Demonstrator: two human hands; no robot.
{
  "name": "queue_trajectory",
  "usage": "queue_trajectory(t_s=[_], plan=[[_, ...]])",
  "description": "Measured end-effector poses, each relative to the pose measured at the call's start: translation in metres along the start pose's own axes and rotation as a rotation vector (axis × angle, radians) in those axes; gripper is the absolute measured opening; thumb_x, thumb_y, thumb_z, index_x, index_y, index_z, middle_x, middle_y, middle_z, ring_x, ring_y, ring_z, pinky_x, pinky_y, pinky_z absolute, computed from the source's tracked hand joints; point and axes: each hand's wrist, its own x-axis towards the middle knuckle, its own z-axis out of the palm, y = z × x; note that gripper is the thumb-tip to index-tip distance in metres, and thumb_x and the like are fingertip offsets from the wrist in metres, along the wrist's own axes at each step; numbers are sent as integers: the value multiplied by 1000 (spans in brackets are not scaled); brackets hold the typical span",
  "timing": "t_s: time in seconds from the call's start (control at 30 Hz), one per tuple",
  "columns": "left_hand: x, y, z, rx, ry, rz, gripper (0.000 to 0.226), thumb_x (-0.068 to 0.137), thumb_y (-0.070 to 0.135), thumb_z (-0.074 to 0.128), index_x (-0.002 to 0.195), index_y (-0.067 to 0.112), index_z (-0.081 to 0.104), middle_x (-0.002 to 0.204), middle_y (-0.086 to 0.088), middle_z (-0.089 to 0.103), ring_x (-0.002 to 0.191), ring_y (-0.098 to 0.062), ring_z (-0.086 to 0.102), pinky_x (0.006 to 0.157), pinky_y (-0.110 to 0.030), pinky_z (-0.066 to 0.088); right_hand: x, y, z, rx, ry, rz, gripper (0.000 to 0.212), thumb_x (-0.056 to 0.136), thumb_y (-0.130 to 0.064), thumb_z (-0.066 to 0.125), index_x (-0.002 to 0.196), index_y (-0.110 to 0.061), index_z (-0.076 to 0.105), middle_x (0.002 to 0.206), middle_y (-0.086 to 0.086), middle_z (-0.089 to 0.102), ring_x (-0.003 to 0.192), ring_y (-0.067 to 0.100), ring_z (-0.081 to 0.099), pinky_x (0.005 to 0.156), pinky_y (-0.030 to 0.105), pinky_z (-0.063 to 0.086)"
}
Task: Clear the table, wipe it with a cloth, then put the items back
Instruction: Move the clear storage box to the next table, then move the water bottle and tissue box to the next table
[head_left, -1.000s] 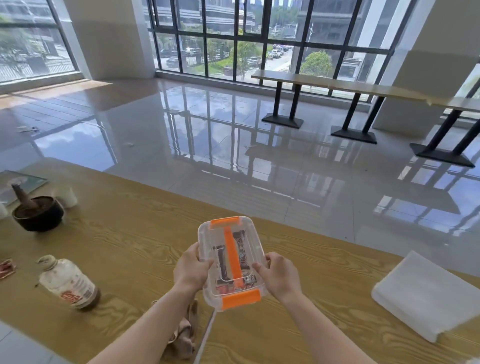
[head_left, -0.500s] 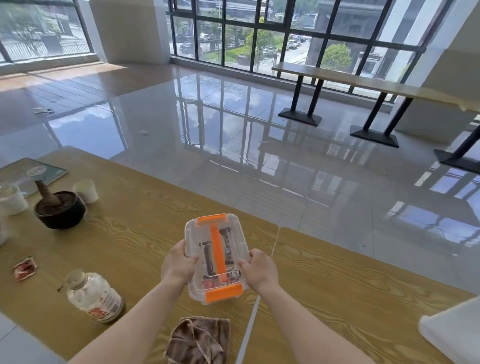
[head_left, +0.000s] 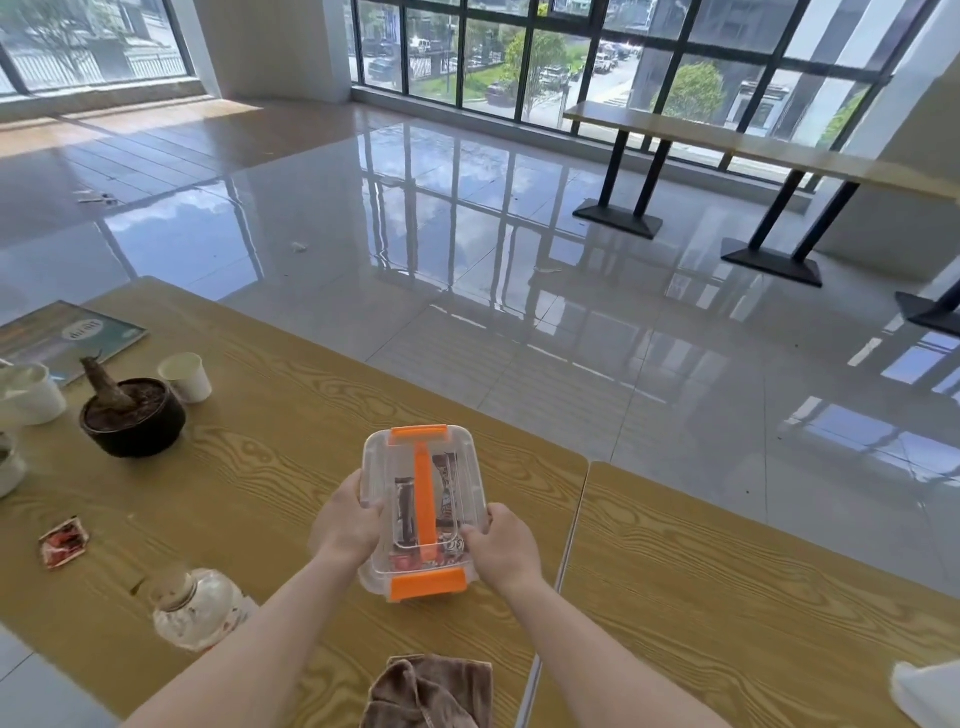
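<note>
A wood-grain table (head_left: 291, 415), butted against a second table (head_left: 727, 597), carried a booklet (head_left: 67, 338), a paper cup (head_left: 186, 376), a dark pot of soil (head_left: 132, 421), a red packet (head_left: 63, 543), a plastic bottle (head_left: 200, 613) and a crumpled brown cloth (head_left: 431, 691) near its front edge.

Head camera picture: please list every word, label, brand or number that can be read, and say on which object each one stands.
No text here can be read with certainty.
Booklet: pale logo with letters, too blurred to read.
Bottle: red print on the label, too blurred to read.
Wrappers inside the clear box: printed letters, too small to read.
Red packet: any print is unreadable.
</note>
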Motion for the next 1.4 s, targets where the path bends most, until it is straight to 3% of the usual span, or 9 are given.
queue_trajectory(t_s=[0.1,0.23,0.3,0.37,0.47,0.77,1.03,1.23,1.4], plan=[[-2,2,1,12,9,7,35,96,30,54,130,33,55,85,15,60,76,-13,56,65,-33,42,2,0,-1,-2,-1,2,19,96,-33,61,98,-15,56,79,-6,56,65,8,50,55,25,39],[-12,13,3,97,40,14,41,92,30,53,132,22,50,123,-11,55,102,-29,55,81,-44,49,1,3,-8,31,-38,-14,32,95,-33,63,121,-15,58,93,-8,62,76,7,58,66,26,51],[-19,18,4,232,81,128,53,91,26,54,142,20,41,129,-13,50,114,-30,48,90,-47,48,-2,7,-14,17,-22,-39,47,95,-33,63,136,-13,51,96,-10,59,78,4,56,64,20,45],[-27,25,6,332,120,272,66,91,24,56,151,20,29,134,-13,48,123,-32,45,95,-47,46,-6,11,-22,2,6,-62,54,95,-34,64,142,-12,48,105,-5,62,86,9,58,73,23,47],[-38,38,15,382,94,379,63,90,28,59,148,19,35,146,-12,43,135,-31,38,105,-50,40,-13,20,-37,13,41,-73,53,96,-34,64,142,-12,49,115,1,64,100,15,60,88,31,52],[-97,77,65,406,-41,626,65,93,31,61,150,15,37,151,-13,41,143,-30,33,110,-47,37,-57,75,-100,57,209,-65,45,94,-37,65,133,-17,58,105,-7,66,94,9,62,81,25,50],[-168,119,124,424,-170,850,66,94,35,56,152,16,32,151,-8,38,146,-26,28,114,-45,34,-127,165,-166,149,425,100,41,94,-36,66,130,-19,60,101,-10,67,94,7,62,80,28,50],[-232,149,176,419,-289,976,66,95,36,54,154,18,30,153,-6,37,145,-23,30,112,-41,36,-183,235,-206,202,564,220,39,93,-36,67,128,-19,62,97,-11,67,91,4,62,71,21,44],[-290,170,221,408,-411,1064,67,95,37,53,155,20,28,154,-5,36,144,-22,31,112,-40,35,-232,288,-233,257,652,313,38,93,-35,67,128,-20,63,96,-13,67,92,6,62,77,29,53]])
